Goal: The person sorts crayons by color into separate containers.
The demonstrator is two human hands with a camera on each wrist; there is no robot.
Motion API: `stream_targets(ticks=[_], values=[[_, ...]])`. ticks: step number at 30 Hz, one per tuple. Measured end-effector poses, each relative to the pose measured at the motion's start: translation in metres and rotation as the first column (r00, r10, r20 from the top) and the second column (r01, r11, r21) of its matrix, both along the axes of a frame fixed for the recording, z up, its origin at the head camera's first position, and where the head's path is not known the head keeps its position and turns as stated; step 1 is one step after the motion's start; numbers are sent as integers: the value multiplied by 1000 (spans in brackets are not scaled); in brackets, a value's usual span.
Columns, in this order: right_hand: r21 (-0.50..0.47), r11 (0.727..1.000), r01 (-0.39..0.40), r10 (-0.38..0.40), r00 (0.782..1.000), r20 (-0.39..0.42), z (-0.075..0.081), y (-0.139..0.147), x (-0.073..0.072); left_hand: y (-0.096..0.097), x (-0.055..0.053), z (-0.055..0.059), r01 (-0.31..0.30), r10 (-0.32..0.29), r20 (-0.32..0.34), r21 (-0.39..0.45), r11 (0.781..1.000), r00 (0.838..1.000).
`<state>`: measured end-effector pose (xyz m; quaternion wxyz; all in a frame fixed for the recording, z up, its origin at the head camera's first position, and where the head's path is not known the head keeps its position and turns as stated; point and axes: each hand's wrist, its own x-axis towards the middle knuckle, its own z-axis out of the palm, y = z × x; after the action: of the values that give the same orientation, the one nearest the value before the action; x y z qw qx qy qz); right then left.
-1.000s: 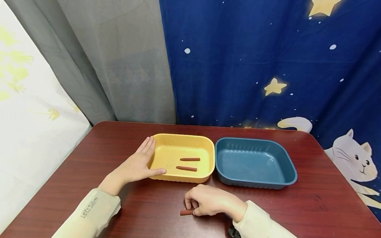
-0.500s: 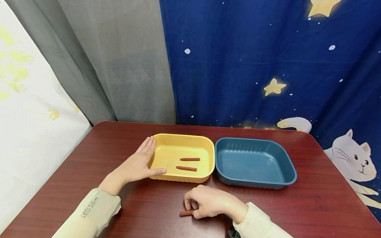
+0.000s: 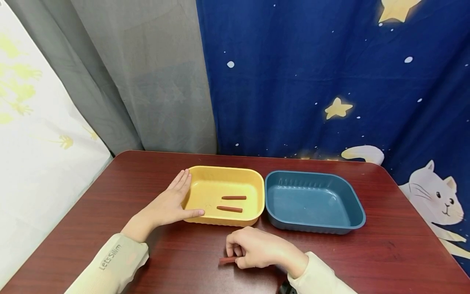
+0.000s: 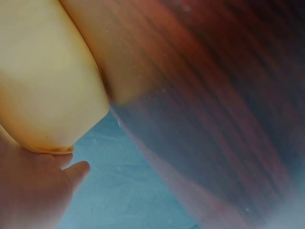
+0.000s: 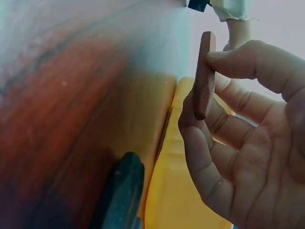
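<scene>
My right hand (image 3: 257, 249) pinches a reddish-brown stick (image 3: 227, 260) between thumb and curled fingers, close over the table in front of the yellow tray. In the right wrist view this stick (image 5: 205, 76) is short and faceted, with a narrowed end. My left hand (image 3: 167, 208) rests at the left end of the yellow tray (image 3: 253, 175), fingers straight along its side and thumb over the near rim. Two similar sticks, an upper stick (image 3: 233, 197) and a lower stick (image 3: 229, 209), lie apart on the tray's floor. The left wrist view shows the hand (image 4: 38, 186) against the tray wall (image 4: 52, 81).
A blue tray (image 3: 312, 226) stands right beside the yellow one, nothing visible inside it. Both are on a dark red wood-grain table (image 3: 400, 241). Behind the table hang a grey curtain (image 3: 158, 81) and a blue curtain (image 3: 279, 90) printed with stars and a cat.
The right hand, with the stick in its pinch, has shifted very slightly left and up in the head view. The left hand, the trays and the two sticks inside stay put.
</scene>
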<state>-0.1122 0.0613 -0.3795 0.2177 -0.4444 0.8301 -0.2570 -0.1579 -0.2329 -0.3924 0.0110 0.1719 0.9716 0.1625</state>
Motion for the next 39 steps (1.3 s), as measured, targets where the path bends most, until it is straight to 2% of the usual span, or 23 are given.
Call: stream_targets(ticks=[9, 23, 34, 39], values=[[-73, 997, 11, -10, 1000, 16, 5, 3, -2, 0, -1, 0, 2, -2, -2, -1, 1000, 1000], [-121, 992, 19, -24, 999, -38, 14, 3, -4, 0, -1, -1, 0, 0, -10, -5, 1000, 1000], [-187, 981, 54, -59, 998, -23, 26, 7, -8, 0, -2, 1, -4, 4, -8, -3, 1000, 1000], [-229, 970, 84, -82, 996, 18, 30, 8, -11, 0, -2, -1, -2, 2, -4, -5, 1000, 1000]])
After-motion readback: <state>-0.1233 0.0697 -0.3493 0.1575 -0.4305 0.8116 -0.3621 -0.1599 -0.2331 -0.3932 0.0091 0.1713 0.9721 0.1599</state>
